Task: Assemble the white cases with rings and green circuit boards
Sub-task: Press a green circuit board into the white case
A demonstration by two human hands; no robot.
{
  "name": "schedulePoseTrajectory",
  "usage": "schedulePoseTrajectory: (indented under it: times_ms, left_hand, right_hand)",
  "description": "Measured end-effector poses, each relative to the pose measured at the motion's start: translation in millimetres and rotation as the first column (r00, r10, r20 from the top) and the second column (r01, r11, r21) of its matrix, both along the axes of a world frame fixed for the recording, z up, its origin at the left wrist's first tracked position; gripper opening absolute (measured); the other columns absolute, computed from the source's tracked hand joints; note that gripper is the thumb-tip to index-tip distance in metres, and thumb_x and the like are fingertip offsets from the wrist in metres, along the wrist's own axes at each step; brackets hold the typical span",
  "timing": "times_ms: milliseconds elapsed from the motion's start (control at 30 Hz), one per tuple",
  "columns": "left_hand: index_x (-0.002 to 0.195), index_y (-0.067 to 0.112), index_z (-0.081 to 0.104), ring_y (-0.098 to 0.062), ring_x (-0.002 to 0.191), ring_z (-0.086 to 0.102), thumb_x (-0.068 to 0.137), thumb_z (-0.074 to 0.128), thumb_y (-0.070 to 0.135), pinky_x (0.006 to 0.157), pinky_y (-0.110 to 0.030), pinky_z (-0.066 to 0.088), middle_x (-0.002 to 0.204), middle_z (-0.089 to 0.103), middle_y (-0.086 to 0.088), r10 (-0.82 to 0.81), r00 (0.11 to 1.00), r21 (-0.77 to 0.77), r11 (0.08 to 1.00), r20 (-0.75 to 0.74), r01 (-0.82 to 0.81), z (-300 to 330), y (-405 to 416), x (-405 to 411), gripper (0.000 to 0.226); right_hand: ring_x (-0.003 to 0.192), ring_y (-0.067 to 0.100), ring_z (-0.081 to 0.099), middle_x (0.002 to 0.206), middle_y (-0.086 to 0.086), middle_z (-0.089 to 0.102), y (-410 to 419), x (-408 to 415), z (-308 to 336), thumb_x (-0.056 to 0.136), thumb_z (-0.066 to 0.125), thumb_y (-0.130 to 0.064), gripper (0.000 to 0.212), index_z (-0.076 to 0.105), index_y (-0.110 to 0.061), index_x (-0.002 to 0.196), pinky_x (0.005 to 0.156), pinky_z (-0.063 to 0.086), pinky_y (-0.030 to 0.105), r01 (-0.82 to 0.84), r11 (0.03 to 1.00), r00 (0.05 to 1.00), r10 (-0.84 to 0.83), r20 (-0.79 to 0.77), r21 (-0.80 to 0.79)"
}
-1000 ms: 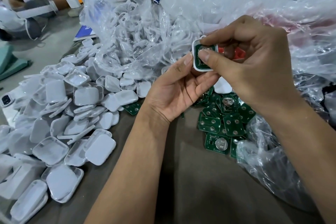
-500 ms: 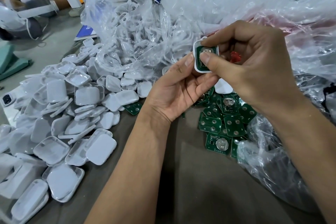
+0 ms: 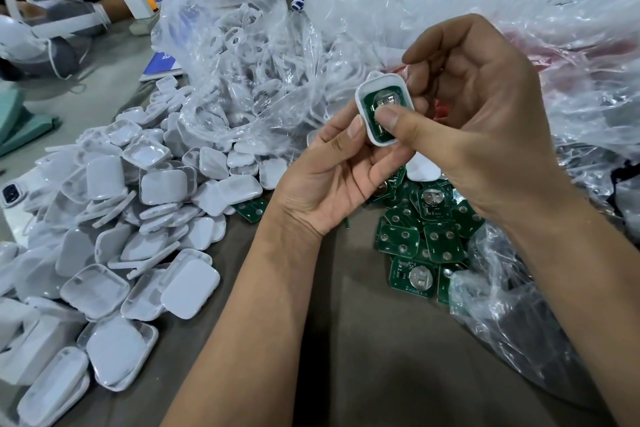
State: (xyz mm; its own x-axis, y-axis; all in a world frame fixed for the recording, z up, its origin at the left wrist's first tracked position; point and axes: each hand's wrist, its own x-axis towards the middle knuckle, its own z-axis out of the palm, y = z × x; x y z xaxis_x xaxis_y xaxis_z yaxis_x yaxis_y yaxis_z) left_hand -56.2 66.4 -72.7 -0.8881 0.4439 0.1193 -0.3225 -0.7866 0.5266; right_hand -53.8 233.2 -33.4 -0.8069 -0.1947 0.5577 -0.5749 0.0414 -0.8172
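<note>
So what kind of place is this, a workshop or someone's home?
Most likely a small assembly workshop, not a home. A big heap of identical white plastic case shells covers the grey table, loose green circuit boards lie beside it, and clear plastic bags hold bulk white parts.

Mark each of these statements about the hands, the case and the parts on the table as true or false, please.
1. The right hand presses its thumb on the green circuit board inside the white case. True.
2. The left hand holds nothing. False: it holds the case from below.
3. The pile of loose boards lies left of the pile of white cases. False: it lies to the right.
4. The clear bag holds white parts. True.
</note>
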Motion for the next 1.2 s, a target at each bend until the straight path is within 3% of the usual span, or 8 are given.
schedulePoseTrajectory:
  times_ms: [233,367,467,567,667,767,900,1200]
  left_hand:
    - [0.119,-0.006,0.069,-0.036,0.105,0.073,0.078,0.081,-0.002,0.089,-0.041,0.061,0.116,0.070,-0.028,-0.011,1.000,-0.002,1.000,0.001,0.011,1,-1,-1,0.044]
    - [0.135,-0.001,0.058,-0.042,0.107,0.070,0.077,0.081,-0.005,0.091,-0.045,0.061,0.133,0.059,-0.031,0.002,1.000,0.076,0.997,-0.007,-0.001,2,0,-1,0.062]
    - [0.147,0.002,0.046,-0.049,0.105,0.067,0.081,0.073,-0.007,0.093,-0.049,0.059,0.129,0.055,-0.037,0.012,0.999,0.231,0.973,0.047,-0.023,4,-2,-3,0.072]
    - [0.126,-0.008,0.063,-0.048,0.102,0.067,0.087,0.063,0.001,0.090,-0.048,0.061,0.121,0.057,-0.034,0.076,0.993,0.298,0.949,0.091,-0.100,8,-5,-5,0.040]
    - [0.116,-0.009,0.067,-0.049,0.100,0.068,0.081,0.071,-0.004,0.089,-0.049,0.061,0.121,0.055,-0.034,0.162,0.979,0.291,0.937,0.127,-0.193,10,-7,-4,0.036]
    - [0.115,-0.007,0.067,-0.050,0.099,0.068,0.069,0.078,-0.010,0.090,-0.051,0.059,0.120,0.057,-0.035,0.216,0.966,0.253,0.936,0.143,-0.247,10,-5,-3,0.047]
    - [0.107,-0.007,0.065,-0.053,0.101,0.068,0.060,0.084,-0.015,0.089,-0.052,0.060,0.121,0.056,-0.034,0.248,0.961,0.191,0.944,0.122,-0.268,15,-3,-1,0.051]
    - [0.118,0.000,0.063,-0.054,0.113,0.062,0.067,0.073,-0.025,0.100,-0.056,0.054,0.124,0.065,-0.029,0.204,0.979,0.165,0.965,0.010,-0.203,4,-4,-2,0.057]
  right_hand:
    - [0.080,0.038,0.063,0.090,0.014,0.058,-3,1,-1,0.083,0.084,-0.011,0.036,0.060,-0.013,0.109,0.073,0.058,0.062,0.005,1.000,1.000,-0.005,0.027,-0.020]
    - [0.071,0.019,0.061,0.091,0.008,0.060,-2,0,-1,0.090,0.079,-0.013,0.032,0.056,-0.008,0.112,0.057,0.053,0.026,-0.012,0.991,0.994,0.027,0.109,-0.135]
    - [0.059,0.011,0.050,0.079,0.004,0.059,1,-2,-2,0.100,0.069,-0.023,0.013,0.059,-0.014,0.100,0.043,0.038,0.023,0.078,0.985,0.974,-0.043,0.224,-0.152]
    - [0.057,0.008,0.054,0.072,-0.005,0.061,7,-9,-8,0.103,0.064,-0.030,0.020,0.064,-0.021,0.085,0.048,0.044,0.020,0.201,0.955,0.951,-0.244,0.191,0.220]
    - [0.058,0.001,0.059,0.073,-0.008,0.065,4,-8,-15,0.097,0.072,-0.036,0.020,0.070,-0.019,0.086,0.060,0.042,0.005,0.222,0.775,0.948,-0.313,0.053,0.592]
    - [0.075,0.013,0.060,0.085,-0.007,0.064,7,-7,-14,0.086,0.079,-0.049,0.030,0.072,-0.022,0.094,0.071,0.046,0.027,0.321,0.582,0.924,-0.367,-0.111,0.747]
    - [0.088,0.017,0.053,0.100,-0.004,0.051,11,-9,-11,0.076,0.083,-0.059,0.055,0.071,-0.023,0.115,0.074,0.037,0.030,0.271,0.401,0.928,-0.352,-0.126,0.875]
    - [0.067,0.000,0.059,0.084,-0.016,0.063,13,-11,-11,0.072,0.086,-0.053,0.045,0.071,-0.024,0.103,0.054,0.043,0.012,0.228,0.673,0.930,-0.364,0.046,0.704]
